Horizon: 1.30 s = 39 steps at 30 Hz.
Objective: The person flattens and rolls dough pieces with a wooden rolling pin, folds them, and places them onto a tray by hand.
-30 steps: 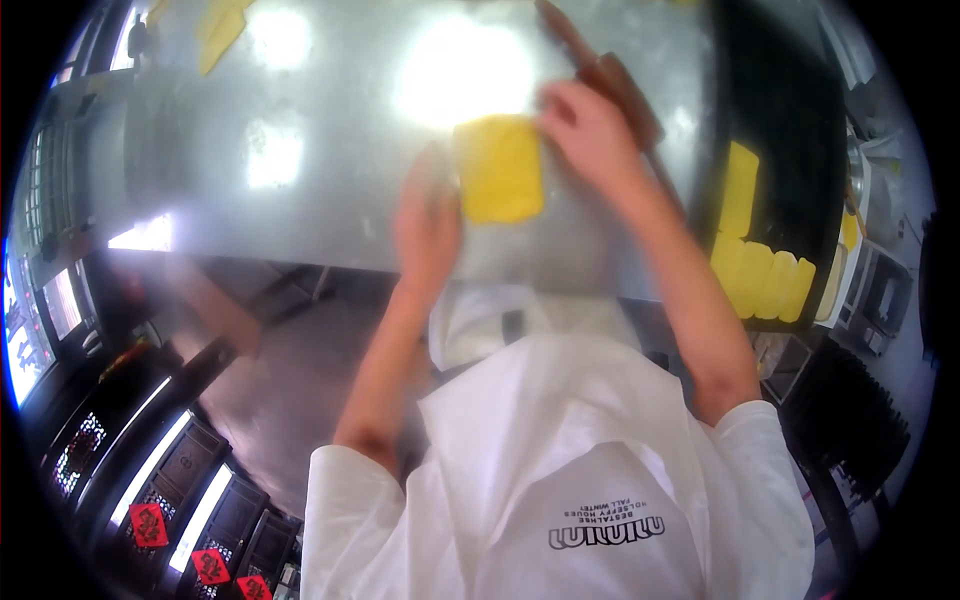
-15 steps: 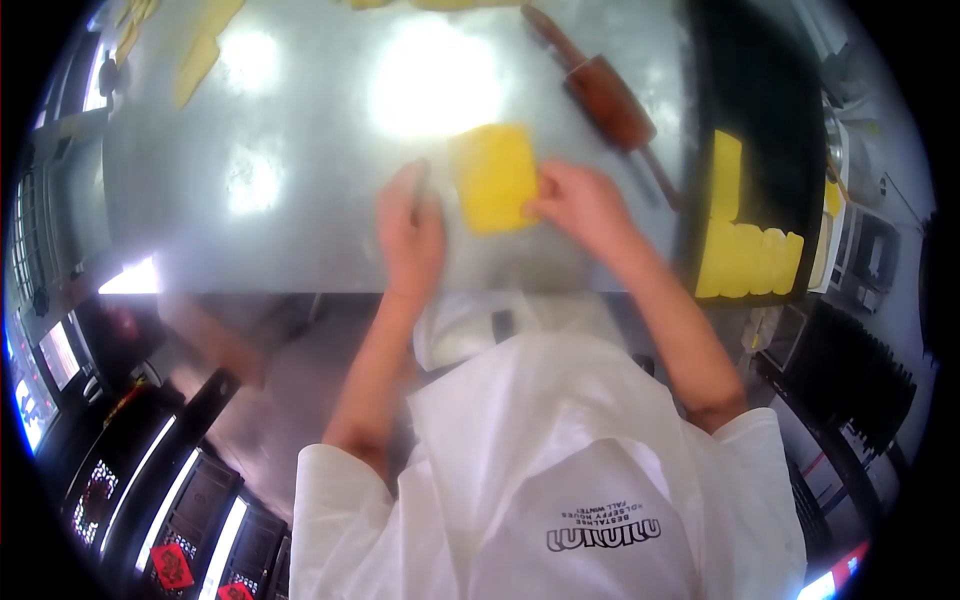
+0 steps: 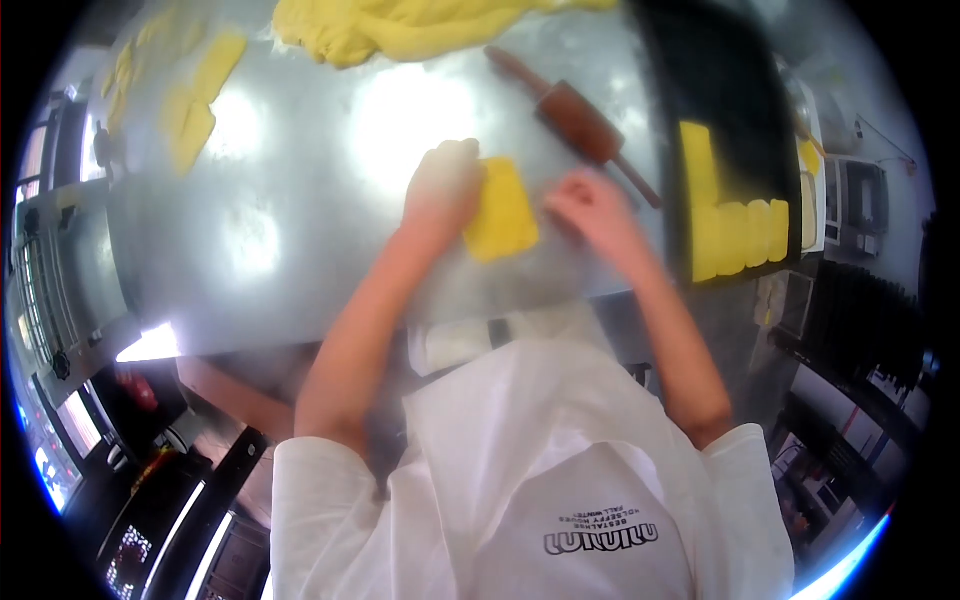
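Observation:
A flat, roughly rectangular piece of yellow dough (image 3: 503,215) lies on the metal worktop in front of me. My left hand (image 3: 445,190) is at its upper left edge, with curled fingers that seem to grip that edge; the fingertips are partly hidden. To the right, apart from the dough, my right hand (image 3: 592,208) hovers with its fingers drawn together, blurred by motion. Nothing shows between them. Beyond that hand a wooden rolling pin (image 3: 580,122) rests at a slant on the worktop.
A large mass of yellow dough (image 3: 350,30) lies at the far edge of the metal worktop (image 3: 300,250). Dough strips (image 3: 200,105) are at the left. On the right, a black tray (image 3: 725,70) carries several flat dough pieces (image 3: 735,238). Another person's arm (image 3: 235,395) shows at lower left.
My right hand has come away from the dough piece's right edge. My left hand has moved up and right to its left edge. The view has shifted, showing more dough at the back.

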Tool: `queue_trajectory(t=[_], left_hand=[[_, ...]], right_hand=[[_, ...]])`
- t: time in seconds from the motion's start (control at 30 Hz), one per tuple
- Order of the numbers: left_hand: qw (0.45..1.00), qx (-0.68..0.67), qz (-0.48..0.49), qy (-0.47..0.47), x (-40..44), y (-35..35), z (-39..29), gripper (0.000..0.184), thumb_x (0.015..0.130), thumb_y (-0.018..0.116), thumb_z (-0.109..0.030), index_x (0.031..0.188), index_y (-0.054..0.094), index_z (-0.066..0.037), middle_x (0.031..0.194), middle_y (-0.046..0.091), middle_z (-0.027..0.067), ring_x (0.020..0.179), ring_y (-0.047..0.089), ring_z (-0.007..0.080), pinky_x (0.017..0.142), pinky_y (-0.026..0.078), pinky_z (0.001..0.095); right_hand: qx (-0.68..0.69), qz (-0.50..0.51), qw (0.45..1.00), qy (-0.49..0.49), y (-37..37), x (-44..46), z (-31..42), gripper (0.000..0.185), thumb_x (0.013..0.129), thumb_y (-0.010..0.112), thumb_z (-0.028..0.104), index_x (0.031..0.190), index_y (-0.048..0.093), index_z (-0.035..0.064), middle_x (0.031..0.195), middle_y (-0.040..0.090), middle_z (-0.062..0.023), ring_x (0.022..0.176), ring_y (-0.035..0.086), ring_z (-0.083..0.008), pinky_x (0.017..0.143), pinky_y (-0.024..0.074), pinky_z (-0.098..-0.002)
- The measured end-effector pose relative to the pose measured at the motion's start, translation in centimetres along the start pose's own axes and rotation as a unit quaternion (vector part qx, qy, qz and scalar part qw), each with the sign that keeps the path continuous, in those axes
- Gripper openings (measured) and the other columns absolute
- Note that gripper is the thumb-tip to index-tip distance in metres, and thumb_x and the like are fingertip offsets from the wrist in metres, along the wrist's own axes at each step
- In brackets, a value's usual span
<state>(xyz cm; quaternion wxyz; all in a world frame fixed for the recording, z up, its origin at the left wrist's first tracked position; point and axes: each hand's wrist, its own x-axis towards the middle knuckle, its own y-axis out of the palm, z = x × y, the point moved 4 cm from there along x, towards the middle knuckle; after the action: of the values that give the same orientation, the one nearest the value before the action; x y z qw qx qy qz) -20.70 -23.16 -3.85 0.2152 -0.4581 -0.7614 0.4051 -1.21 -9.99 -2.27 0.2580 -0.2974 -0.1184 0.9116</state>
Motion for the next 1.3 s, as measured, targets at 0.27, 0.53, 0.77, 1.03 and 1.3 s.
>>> queue_trajectory(t=[0.27,0.53,0.77,1.03,1.3], left_hand=[[0.991,0.071,0.116,0.003,2.2,1.0,-0.7,0.023,0.085,0.076,-0.021,0.097,0.069,-0.004,0.096,0.072,0.0187,0.09,0.069,0.0388,0.079,0.055,0.0483],[0.978,-0.002,0.152,0.145,-3.3,-2.5,-5.8,0.016,0.091,0.075,-0.013,0.101,0.068,-0.003,0.092,0.071,0.0175,0.079,0.07,0.0343,0.073,0.055,0.0434],[0.949,-0.209,0.23,0.042,-0.4,-6.1,-15.7,0.016,0.09,0.078,-0.004,0.102,0.07,0.001,0.091,0.072,0.0058,0.084,0.066,0.0123,0.078,0.055,0.0294],[0.95,-0.197,0.215,0.109,13.2,3.8,-23.4,0.029,0.091,0.076,-0.019,0.11,0.07,0.001,0.099,0.074,0.0092,0.09,0.067,0.017,0.082,0.052,0.0287],[0.91,-0.284,0.285,0.101,23.7,18.7,-31.4,0.027,0.092,0.078,-0.02,0.11,0.07,-0.001,0.096,0.074,0.0077,0.087,0.067,0.0133,0.082,0.052,0.027]], right_hand=[[0.114,-0.062,0.991,-0.028,-1.2,-4.1,-4.5,0.012,0.097,0.072,0.013,0.101,0.066,0.0033,0.08,0.065,-0.0001,0.071,0.06,-0.0081,0.065,0.0479,-0.0249],[0.13,-0.093,0.984,-0.081,-0.4,-5.7,-3.0,0.029,0.093,0.075,0.01,0.121,0.068,0.0064,0.104,0.071,-0.0043,0.094,0.064,-0.0114,0.083,0.0516,-0.0258],[0.334,0.116,0.931,-0.096,-2.2,-6.2,-3.6,0.042,0.09,0.08,0.013,0.129,0.066,0.0026,0.117,0.071,-0.0065,0.109,0.066,-0.0142,0.091,0.0533,-0.0285],[0.287,-0.158,0.943,0.054,-16.4,-8.2,-5.9,0.031,0.095,0.073,0.017,0.119,0.068,-0.0021,0.1,0.074,-0.0081,0.085,0.07,-0.0139,0.075,0.0575,-0.0288],[0.178,-0.268,0.945,0.056,-28.8,-4.7,-14.9,0.028,0.093,0.073,0.019,0.11,0.068,-0.0037,0.094,0.073,-0.0105,0.071,0.072,-0.0153,0.065,0.0565,-0.0267]])
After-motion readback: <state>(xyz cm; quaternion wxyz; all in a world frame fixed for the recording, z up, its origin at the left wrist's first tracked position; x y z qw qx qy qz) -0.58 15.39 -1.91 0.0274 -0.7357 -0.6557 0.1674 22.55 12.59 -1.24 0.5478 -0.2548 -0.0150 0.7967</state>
